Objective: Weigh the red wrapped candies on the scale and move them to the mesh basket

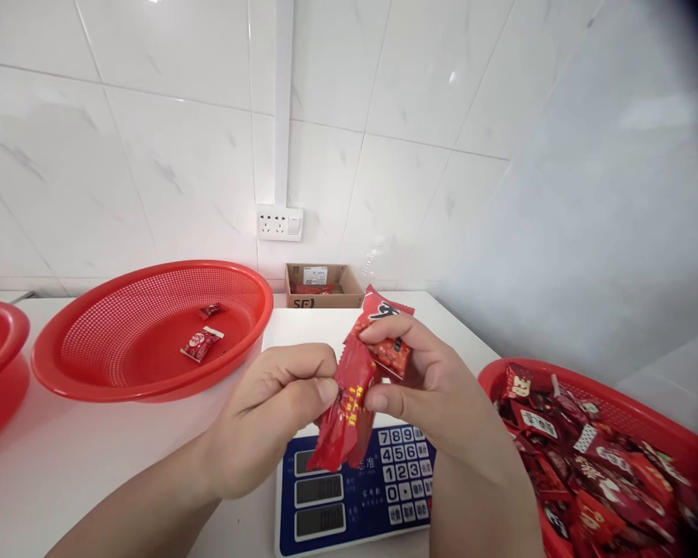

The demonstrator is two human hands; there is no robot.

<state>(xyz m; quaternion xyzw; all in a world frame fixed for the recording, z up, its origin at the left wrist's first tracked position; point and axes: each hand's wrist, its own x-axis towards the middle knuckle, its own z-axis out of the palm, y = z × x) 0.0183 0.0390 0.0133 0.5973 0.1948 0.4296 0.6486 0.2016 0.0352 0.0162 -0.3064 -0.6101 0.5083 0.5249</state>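
Above the scale, a shiny red snack packet (349,415) with yellow lettering hangs between my two hands. My left hand (282,407) is closed, its thumb pinching the left edge of this packet. Thumb and fingers of my right hand (424,380) close on the packets from the right. A second red snack packet (392,353), marked with black characters, sits behind the first under the right fingers. Whether more packets are in the bunch is hidden. Just below lies a blue digital scale panel (364,496) with number keys, partly covered by the right forearm.
A red mesh basket (151,279) on the left holds two small packets. Another red basket (12,325) is cut off at the left edge. At right, a red basket (634,395) is heaped with packets. An open cardboard box (326,298) stands against the tiled wall.
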